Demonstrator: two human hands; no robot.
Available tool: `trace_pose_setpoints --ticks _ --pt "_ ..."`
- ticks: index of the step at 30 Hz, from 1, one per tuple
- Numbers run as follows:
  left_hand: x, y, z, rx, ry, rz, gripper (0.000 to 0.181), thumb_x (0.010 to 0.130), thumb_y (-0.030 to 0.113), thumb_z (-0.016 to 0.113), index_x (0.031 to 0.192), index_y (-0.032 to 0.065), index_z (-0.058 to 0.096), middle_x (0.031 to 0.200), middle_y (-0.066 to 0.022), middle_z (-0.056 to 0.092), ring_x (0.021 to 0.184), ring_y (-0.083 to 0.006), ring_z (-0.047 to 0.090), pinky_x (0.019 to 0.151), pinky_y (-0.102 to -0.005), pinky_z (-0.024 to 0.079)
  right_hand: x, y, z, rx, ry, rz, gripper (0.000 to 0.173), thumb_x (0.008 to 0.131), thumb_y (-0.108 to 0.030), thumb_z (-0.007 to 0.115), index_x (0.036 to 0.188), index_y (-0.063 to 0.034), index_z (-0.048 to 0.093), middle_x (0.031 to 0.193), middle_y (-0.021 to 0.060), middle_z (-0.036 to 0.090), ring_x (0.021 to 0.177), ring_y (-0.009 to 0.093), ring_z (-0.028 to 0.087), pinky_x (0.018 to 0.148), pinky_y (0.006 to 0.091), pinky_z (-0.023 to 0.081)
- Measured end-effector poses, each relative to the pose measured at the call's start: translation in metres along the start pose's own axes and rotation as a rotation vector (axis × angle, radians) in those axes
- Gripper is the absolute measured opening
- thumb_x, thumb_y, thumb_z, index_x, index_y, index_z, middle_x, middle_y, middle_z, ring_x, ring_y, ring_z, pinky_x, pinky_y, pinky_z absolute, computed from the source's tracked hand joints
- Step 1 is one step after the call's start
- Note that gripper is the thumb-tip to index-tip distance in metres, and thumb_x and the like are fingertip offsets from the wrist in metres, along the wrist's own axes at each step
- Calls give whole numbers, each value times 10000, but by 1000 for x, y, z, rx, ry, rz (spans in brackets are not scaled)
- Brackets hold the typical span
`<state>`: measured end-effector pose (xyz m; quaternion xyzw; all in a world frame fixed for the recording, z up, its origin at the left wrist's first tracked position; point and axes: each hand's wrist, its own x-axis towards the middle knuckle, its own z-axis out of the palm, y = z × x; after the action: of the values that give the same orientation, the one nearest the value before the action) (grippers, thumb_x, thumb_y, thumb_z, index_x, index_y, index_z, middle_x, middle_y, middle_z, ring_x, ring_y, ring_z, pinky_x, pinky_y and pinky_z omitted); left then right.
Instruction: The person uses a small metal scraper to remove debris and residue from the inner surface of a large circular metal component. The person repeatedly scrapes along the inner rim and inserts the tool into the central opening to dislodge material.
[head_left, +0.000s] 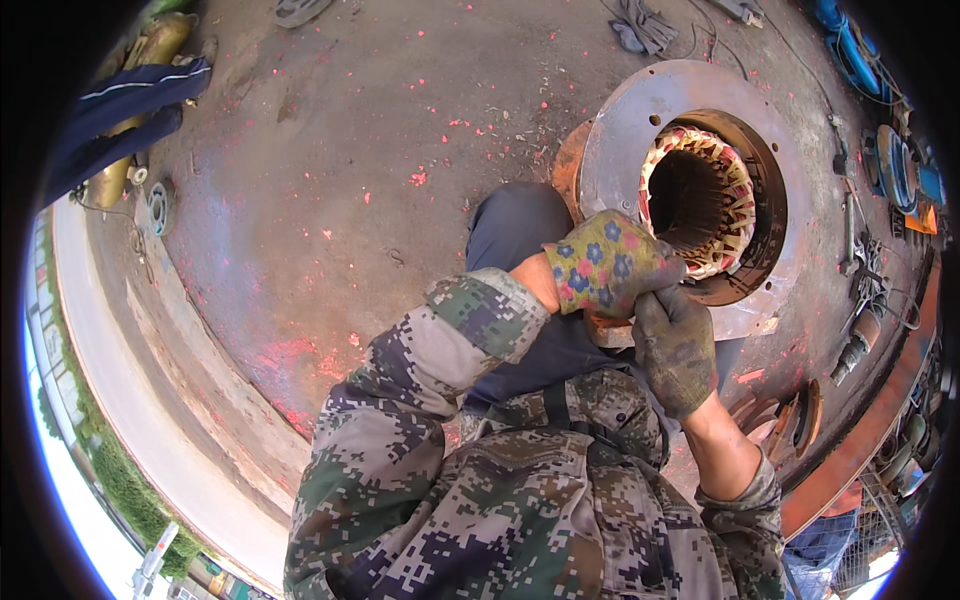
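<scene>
In front of my knees stands an electric motor stator housing with a broad grey steel flange (615, 142). Inside its round opening sits the stator winding (740, 196), its end turns laced with cream and red tape around a dark bore. My left hand (611, 266), in a flower-patterned work glove, is curled at the near-left edge of the opening. My right hand (675, 349), in a soiled glove, meets it fingertip to fingertip just over the flange. Whether something thin is pinched between the fingers cannot be seen.
Another person's dark trouser legs (142, 97) show at the far left, near a metal ring (160, 208). Grey gloves (645, 28) lie beyond the flange. On the right are a wrench (850, 225), a power tool (859, 345), rusty rings (808, 420) and a rust-red beam (862, 457).
</scene>
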<state>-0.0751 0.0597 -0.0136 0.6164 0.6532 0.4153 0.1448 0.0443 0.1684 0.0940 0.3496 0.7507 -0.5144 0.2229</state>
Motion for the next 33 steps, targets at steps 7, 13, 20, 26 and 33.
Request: trace_pose_setpoints --ticks 7,13,20,26,33 --pt "12 -14 -5 -49 -50 -34 362 677 280 764 984 137 636 843 -92 671 830 -328 721 713 -453 573 11 -8 4 41 -4 -111 246 1036 -169 544 895 29 582 698 147 607 603 249 517 597 429 462" --pt "-1 15 8 -46 34 46 395 686 275 749 1034 140 618 879 -76 680 861 -342 710 718 -464 568 -22 17 2 -68 37 -2 261 1030 -185 512 1085 12 674 775 196 682 703 265 683 691 410 531" --pt "12 13 -1 -23 -17 2 398 660 283 762 1003 124 639 900 -88 703 868 -330 726 687 -450 569 -14 27 4 -1 109 -50 242 1026 -174 540 1072 16 681 705 92 650 630 143 621 577 334 487" --pt "7 -4 -14 36 -97 -5 372 665 270 764 992 136 649 874 -88 710 833 -329 729 677 -453 563 -4 -15 11 281 80 176 291 1056 -197 562 858 4 637 628 -24 496 547 61 445 501 278 372" --pt "18 -19 -31 -4 -150 6 380 697 287 755 1029 139 644 877 -89 703 862 -336 733 721 -447 581 16 -27 6 44 101 -26 307 1060 -198 540 891 38 638 632 -20 516 543 65 451 494 287 353"
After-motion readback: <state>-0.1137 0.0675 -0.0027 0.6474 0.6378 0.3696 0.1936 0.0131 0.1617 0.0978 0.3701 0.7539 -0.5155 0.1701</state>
